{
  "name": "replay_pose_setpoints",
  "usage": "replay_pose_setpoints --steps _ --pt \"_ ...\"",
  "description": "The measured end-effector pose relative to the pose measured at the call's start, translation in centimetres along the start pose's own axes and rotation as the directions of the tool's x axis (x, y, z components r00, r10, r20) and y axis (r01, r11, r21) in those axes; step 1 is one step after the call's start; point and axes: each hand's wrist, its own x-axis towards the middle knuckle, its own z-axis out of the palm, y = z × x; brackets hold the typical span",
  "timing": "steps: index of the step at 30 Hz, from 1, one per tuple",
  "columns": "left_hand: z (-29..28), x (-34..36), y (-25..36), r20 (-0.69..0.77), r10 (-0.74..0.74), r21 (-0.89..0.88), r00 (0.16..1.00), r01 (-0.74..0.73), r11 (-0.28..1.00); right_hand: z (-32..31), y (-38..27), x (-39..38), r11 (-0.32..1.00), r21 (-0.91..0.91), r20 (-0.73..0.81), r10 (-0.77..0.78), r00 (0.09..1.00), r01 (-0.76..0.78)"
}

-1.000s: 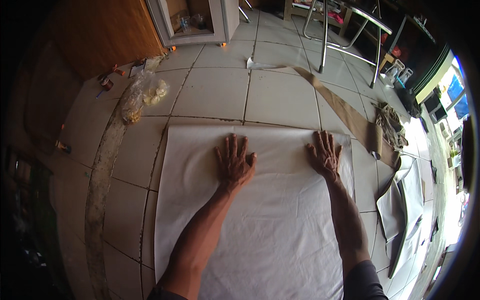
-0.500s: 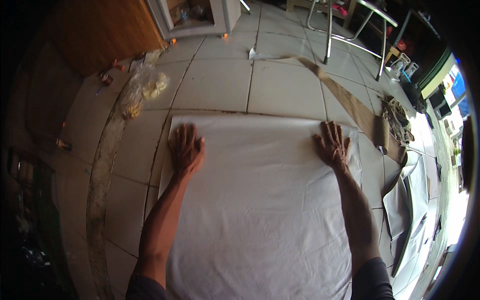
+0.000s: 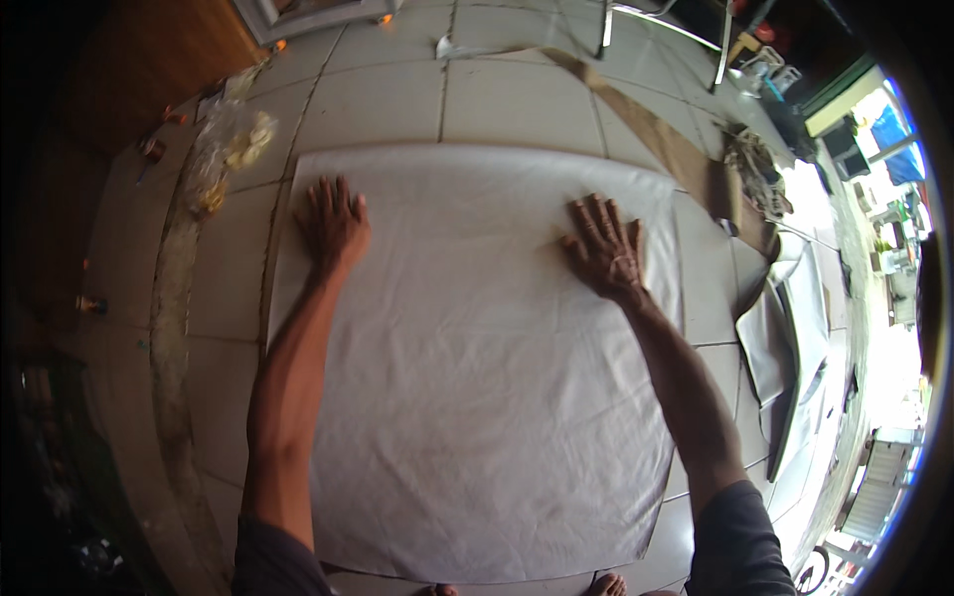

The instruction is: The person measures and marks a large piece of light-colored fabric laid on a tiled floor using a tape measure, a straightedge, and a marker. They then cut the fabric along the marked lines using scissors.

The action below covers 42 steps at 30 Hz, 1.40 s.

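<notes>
A large pale grey sheet, smooth like vinyl or coated cloth, lies spread over the floor tiles in front of me, with faint creases in its nearer half. My left hand rests flat on it near the far left corner, fingers stretched out. On the far right part of the sheet, my right hand also lies palm down with its fingers spread, a little in from the right edge. Neither hand grips anything. My toes show at the sheet's near edge.
A long brown strip, curled at one end, runs across the tiles at the far right. Beside it are a tangled bundle and folded grey sheeting. A clear plastic bag lies far left, near a wooden panel. Metal legs stand at the back.
The view has tipped toward me, so the sheet's near edge and my toes now show. My right hand has slid inward from the sheet's right edge; the left stays near its corner.
</notes>
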Motion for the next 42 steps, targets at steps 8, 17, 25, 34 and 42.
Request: replay_pose_setpoints --steps 8,17,25,34,42 --pt "-1.5 -32.3 2.1 0.158 0.28 -0.128 0.947 -0.262 0.957 -0.6 -0.7 0.1 0.999 -0.02 0.065 0.043 0.997 -0.042" --pt "-8.9 -46.0 -11.2 -0.015 -0.412 0.16 0.911 0.409 0.899 -0.3 -2.0 -1.1 0.991 -0.129 -0.083 0.035 0.996 -0.045" --pt "-6.2 -43.3 -1.1 0.172 -0.176 0.021 0.969 0.175 0.984 -1.5 -9.3 -26.9 0.971 0.239 0.038 -0.013 0.999 0.003" --pt "-4.5 -44.3 -3.4 0.021 -0.149 0.068 0.989 0.147 0.987 -4.4 1.1 -52.0 0.752 0.104 0.089 0.645 0.759 -0.651" --pt "-5.0 -47.3 -4.4 0.045 -0.097 0.039 0.994 0.095 0.995 -4.0 -1.4 -58.9 0.755 0.179 0.066 0.631 0.773 -0.631"
